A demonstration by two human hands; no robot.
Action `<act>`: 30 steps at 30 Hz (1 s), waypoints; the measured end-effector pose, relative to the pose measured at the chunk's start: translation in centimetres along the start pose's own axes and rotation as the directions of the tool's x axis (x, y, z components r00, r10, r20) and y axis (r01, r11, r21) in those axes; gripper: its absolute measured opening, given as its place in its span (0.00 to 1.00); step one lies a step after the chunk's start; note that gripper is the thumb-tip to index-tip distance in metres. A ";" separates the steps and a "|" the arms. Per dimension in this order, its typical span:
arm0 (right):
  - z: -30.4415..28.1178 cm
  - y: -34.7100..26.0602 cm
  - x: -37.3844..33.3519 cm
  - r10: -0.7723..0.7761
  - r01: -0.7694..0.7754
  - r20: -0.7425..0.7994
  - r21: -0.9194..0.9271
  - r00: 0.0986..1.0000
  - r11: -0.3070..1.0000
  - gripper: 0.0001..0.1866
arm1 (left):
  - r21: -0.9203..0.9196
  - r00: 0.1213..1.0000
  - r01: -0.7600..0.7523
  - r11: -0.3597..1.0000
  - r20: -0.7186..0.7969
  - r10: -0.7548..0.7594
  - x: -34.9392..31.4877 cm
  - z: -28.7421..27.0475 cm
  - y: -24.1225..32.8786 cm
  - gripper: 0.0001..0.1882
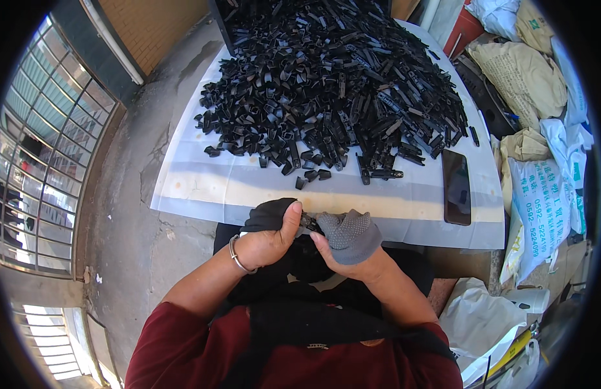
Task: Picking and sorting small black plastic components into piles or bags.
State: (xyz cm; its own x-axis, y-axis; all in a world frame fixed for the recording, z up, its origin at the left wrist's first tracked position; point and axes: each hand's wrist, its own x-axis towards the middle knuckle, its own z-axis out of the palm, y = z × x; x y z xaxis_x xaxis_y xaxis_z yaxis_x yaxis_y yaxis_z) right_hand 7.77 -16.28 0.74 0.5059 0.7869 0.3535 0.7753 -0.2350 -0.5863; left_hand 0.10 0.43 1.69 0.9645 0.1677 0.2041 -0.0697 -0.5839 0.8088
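Beside the work table
A dark phone [456,187] lies at the table's right edge; stuffed sacks [527,78] pile far right; a barred window [41,149] stands left.

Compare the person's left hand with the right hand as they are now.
The left hand has a bare back and thumb, with black cloth around the fingers, while the right hand wears a grey dotted covering over its fingers. The left hand has a metal bracelet at the wrist; the right wrist is bare. Both hands meet over a small black plastic part, just in front of the white sheet.
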 end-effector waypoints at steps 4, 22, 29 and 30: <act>0.4 0.5 0.3 -0.151 0.143 -0.103 -0.080 0.983 0.986 0.12 | -0.075 0.988 -0.003 0.997 0.152 0.014 0.2 -0.3 -1.1 0.19; -0.2 0.0 -0.5 -0.051 0.053 -0.108 0.011 0.993 0.999 0.14 | -0.156 0.997 0.068 0.985 0.030 -0.064 0.2 -1.4 -0.5 0.20; -0.3 0.2 -0.7 -0.122 0.109 -0.118 -0.111 0.985 0.988 0.14 | -0.060 0.998 0.058 0.997 0.020 -0.057 0.2 -1.0 0.4 0.20; -0.4 0.3 -0.8 -0.127 0.116 -0.125 -0.095 0.984 0.989 0.14 | -0.032 0.996 0.081 0.996 0.038 -0.080 0.3 -1.0 0.9 0.20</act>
State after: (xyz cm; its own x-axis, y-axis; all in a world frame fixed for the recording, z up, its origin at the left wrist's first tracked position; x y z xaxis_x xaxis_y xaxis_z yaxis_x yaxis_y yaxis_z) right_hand 7.74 -17.19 0.55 0.4465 0.7326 0.5137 0.8610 -0.1955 -0.4695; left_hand 0.06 0.77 3.04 0.9760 0.1834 0.1172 0.0010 -0.5426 0.8400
